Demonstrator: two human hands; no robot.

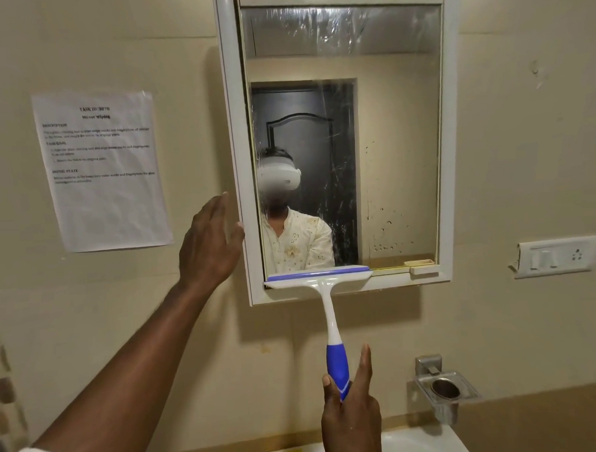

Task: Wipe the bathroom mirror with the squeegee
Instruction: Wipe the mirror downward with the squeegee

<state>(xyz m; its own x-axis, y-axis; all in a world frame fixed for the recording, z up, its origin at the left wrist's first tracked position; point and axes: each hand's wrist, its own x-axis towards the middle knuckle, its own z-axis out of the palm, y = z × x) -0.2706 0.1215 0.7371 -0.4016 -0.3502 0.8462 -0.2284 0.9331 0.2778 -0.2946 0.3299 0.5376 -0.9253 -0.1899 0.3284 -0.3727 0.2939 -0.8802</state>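
Right fingers (364,363): lower centre of the frame; we see the thumb and curled fingers clasping the blue grip of the squeegee (329,313), while the forefinger stands straight up beside the handle, off it.
Right hand (351,418): below the mirror, over the white basin (425,442); we judge that a firmer hold, forefinger laid along the handle, would steady the blade.
Left fingers: straight and loosely spread, holding nothing; the fingertips lie at the left edge of the white frame (232,126), and whether they press on it we cannot tell.
Left hand (210,243): centre left of the frame; if we brace the frame with it, the cabinet should not shift under the stroke.
Squeegee blade (317,276): level, at the bottom edge of the glass, over its left half; the stroke here appears to be at its end.
Mirror (389,153): upper centre of the frame; streaks cross the top band and the dark middle, and droplets dot the lower right.
Step in hand: we judge the left column nearly drawn down; the right half looks unwiped.
Doing it well: we would lift off, start again at the top right, overlap the wiped strip, and keep even pressure with the blade level.
Risk: water gathered at the bottom edge may run onto the frame.
Surroundings: a printed sheet (101,169) at left, a switch plate (554,257) and a metal holder (445,388) at right.
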